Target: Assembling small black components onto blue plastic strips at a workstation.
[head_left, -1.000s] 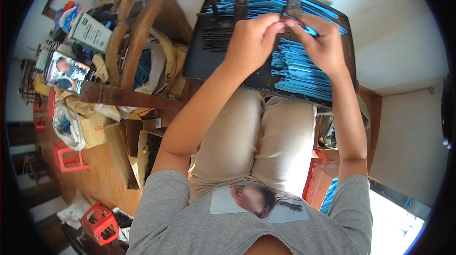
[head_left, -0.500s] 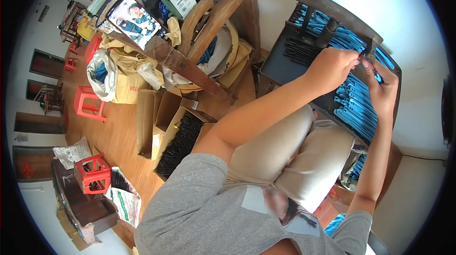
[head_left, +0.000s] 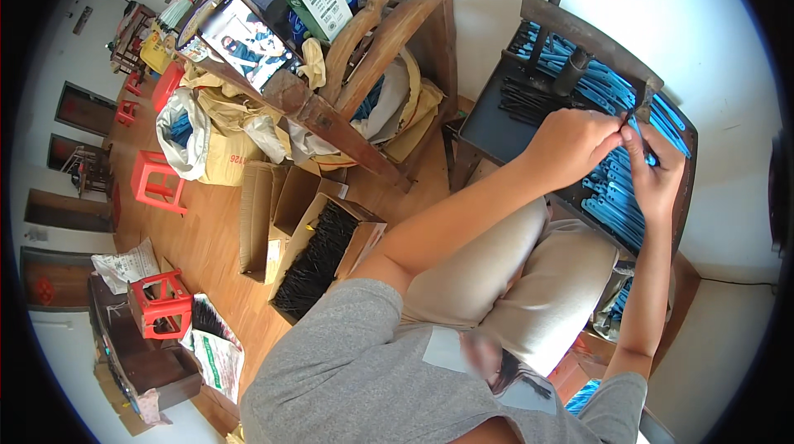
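My left hand [head_left: 575, 146] is closed in a pinch on a thin black piece [head_left: 626, 119], mostly hidden by the fingers. Right against it, my right hand [head_left: 659, 172] is closed with thumb and fingers around a slim blue plastic strip, largely covered. Both hands meet over a dark work stand, just in front of an upright metal fixture [head_left: 644, 100]. Blue strips with holes at their ends [head_left: 614, 192] lie in a pile beneath the hands. More blue strips [head_left: 600, 80] lie behind, and a bunch of thin black pieces [head_left: 529, 102] sits left of a short dark post [head_left: 572, 72].
Below my left arm stands a cardboard box [head_left: 285, 309] full of thin black pieces. A lit phone [head_left: 248, 43] leans on a wooden frame [head_left: 331, 125]. Stuffed sacks [head_left: 219, 134] and a red stool [head_left: 157, 182] are at the left. The wall [head_left: 728, 96] borders the stand's right.
Both hands have come slightly down toward me, away from the metal fixture, still together. The whole view has shifted a little.
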Motion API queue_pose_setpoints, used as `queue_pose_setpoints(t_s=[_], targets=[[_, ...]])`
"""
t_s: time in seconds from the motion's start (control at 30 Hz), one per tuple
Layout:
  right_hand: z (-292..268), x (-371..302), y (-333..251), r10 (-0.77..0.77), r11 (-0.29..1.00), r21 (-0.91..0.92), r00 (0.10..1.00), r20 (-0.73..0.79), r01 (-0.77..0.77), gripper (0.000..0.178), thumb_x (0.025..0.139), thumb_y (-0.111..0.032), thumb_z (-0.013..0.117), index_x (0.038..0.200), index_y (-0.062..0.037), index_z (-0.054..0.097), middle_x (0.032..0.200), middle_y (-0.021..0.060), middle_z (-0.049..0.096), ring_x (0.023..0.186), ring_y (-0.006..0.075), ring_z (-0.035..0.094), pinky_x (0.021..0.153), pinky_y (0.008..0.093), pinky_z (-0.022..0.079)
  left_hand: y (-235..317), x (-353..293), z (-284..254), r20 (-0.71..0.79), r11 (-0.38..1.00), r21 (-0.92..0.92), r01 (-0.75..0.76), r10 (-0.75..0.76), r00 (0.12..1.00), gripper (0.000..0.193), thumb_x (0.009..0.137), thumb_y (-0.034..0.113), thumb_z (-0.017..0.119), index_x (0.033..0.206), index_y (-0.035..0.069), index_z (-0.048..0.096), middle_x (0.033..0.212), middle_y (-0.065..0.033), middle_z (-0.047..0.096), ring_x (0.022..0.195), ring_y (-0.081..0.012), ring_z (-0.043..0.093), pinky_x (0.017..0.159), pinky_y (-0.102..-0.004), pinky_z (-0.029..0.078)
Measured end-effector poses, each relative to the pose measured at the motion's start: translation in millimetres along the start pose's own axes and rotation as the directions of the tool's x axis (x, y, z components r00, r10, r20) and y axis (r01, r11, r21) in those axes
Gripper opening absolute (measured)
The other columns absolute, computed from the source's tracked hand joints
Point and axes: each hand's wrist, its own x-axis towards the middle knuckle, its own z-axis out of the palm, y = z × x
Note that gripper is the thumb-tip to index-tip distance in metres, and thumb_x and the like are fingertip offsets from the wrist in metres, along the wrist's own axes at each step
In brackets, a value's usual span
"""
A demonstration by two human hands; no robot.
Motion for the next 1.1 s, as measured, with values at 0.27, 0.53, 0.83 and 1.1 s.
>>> queue_pose_setpoints(t_s=[0.27,0.53,0.83,1.1], targets=[[-1.9,-6.5,-2.4,-0.127,0.989,0.071,0.990,-0.064,0.132,0.016,0.088,-0.008,0.068,0.101,0.0010,0.069,0.083,0.0068,0.069,0.068,0.0080,0.056,0.063,0.0218,0.046,86.9,-21.2,-62.6,-0.130,0.986,-0.140,0.088,-0.106,0.986,0.039,0.078,0.003,0.071,0.116,0.000,0.062,0.126,-0.0217,0.057,0.100,-0.0314,0.065,0.085,-0.0359,0.053],[-4.6,-8.9,-3.8,-0.062,0.993,0.092,0.995,-0.082,0.070,0.022,0.092,-0.015,0.064,0.104,0.0031,0.067,0.075,-0.0007,0.059,0.061,0.0039,0.038,0.058,0.0188,0.034,145.9,-16.3,-95.9,-0.190,0.778,-0.593,-0.208,0.115,0.975,0.033,0.081,0.003,0.067,0.114,0.004,0.063,0.124,-0.0197,0.056,0.097,-0.0299,0.064,0.080,-0.0356,0.052],[-5.8,-11.7,-0.6,-0.072,0.989,0.127,0.995,-0.074,0.081,0.028,0.086,-0.021,0.073,0.098,0.0037,0.067,0.077,0.0000,0.062,0.063,0.0045,0.042,0.059,0.0193,0.037,158.1,-21.4,-87.0,-0.211,0.715,-0.660,-0.228,0.114,0.971,0.028,0.082,0.004,0.066,0.110,0.004,0.063,0.120,-0.0189,0.057,0.094,-0.0290,0.064,0.077,-0.0345,0.052],[-5.8,-13.1,2.4,-0.091,0.984,0.143,0.987,-0.135,0.110,0.014,0.092,-0.010,0.062,0.096,0.0020,0.067,0.076,0.0000,0.063,0.062,0.0048,0.047,0.058,0.0195,0.038,155.3,-21.7,-88.2,-0.217,0.703,-0.676,-0.220,0.096,0.972,0.024,0.083,0.005,0.066,0.107,0.004,0.064,0.116,-0.0182,0.058,0.091,-0.0282,0.064,0.075,-0.0336,0.051]])
